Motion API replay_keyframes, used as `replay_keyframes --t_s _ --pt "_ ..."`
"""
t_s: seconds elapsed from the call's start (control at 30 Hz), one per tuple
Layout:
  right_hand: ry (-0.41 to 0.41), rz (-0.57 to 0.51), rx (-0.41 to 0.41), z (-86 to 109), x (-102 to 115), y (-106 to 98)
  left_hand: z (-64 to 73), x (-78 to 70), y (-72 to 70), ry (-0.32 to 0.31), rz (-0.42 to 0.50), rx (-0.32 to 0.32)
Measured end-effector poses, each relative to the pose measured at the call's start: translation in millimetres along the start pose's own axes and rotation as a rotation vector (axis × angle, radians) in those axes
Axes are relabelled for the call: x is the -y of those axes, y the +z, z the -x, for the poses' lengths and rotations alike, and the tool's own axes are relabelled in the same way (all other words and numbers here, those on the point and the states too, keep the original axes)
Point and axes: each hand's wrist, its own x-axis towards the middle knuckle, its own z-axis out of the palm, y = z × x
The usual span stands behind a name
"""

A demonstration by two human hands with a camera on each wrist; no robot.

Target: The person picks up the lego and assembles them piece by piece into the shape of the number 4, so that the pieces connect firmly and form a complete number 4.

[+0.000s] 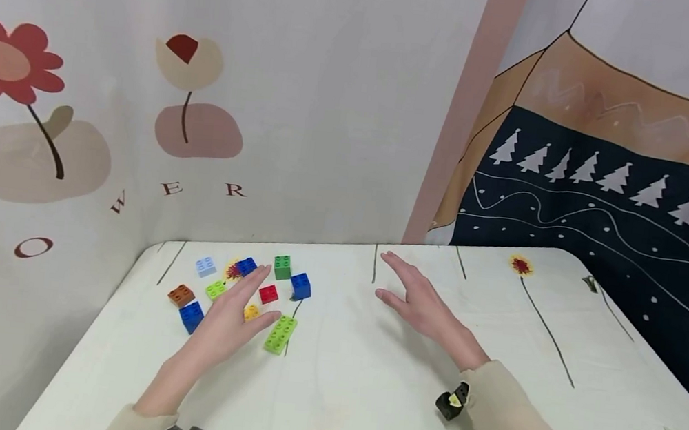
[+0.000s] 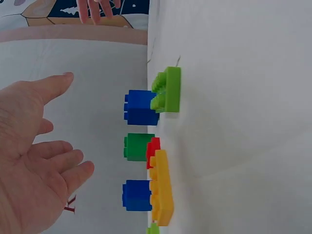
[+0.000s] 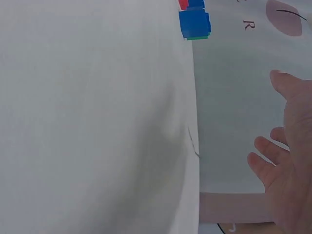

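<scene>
My left hand (image 1: 226,325) hovers above a loose group of toy building bricks, fingers extended and thumb apart, holding nothing. Close to its thumb lies a long lime green brick (image 1: 280,334). A yellow brick (image 2: 163,187) is partly hidden behind the hand in the head view. Around it are a red brick (image 1: 268,293), a dark green brick (image 1: 282,266), blue bricks (image 1: 300,285), a brown brick (image 1: 181,295), a light blue brick (image 1: 205,266) and a small lime brick (image 1: 215,290). To the right, my right hand (image 1: 423,306) is raised over the cloth, its fingers loosely extended and holding nothing.
A white cloth with printed flowers covers the table (image 1: 352,396). Behind it hangs a pale curtain (image 1: 330,103) with flower prints and letters. A dark fabric (image 1: 599,219) with white trees drapes at the right.
</scene>
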Motion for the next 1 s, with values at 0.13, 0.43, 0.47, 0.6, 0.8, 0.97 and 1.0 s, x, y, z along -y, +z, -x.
replay_keyframes --t_s 0.13,0.43,0.47,0.6,0.8,0.97,1.0 --pt "0.029 -0.075 0.025 -4.8 0 11 5.6 5.3 -0.7 -0.029 0.042 0.001" --pt "0.008 -0.179 0.081 -18.2 6 35 12.8 22.5 -10.0 -0.046 0.045 -0.077" --pt "0.009 -0.186 0.087 -19.9 8 38 13.6 24.3 -11.6 -0.042 0.045 -0.087" --pt "0.017 -0.224 0.118 -27.8 13 50 17.6 32.9 -19.8 -0.027 0.037 -0.134" --pt "0.014 -0.313 0.165 -38.8 25 68 28.9 49.3 -32.1 -0.053 0.007 -0.191" --pt "0.047 -0.363 0.171 -48.5 29 83 35.0 64.8 -34.7 -0.051 -0.012 -0.245" --pt "0.051 -0.379 0.167 -50.7 29 86 36.4 67.6 -34.8 -0.056 -0.012 -0.25"
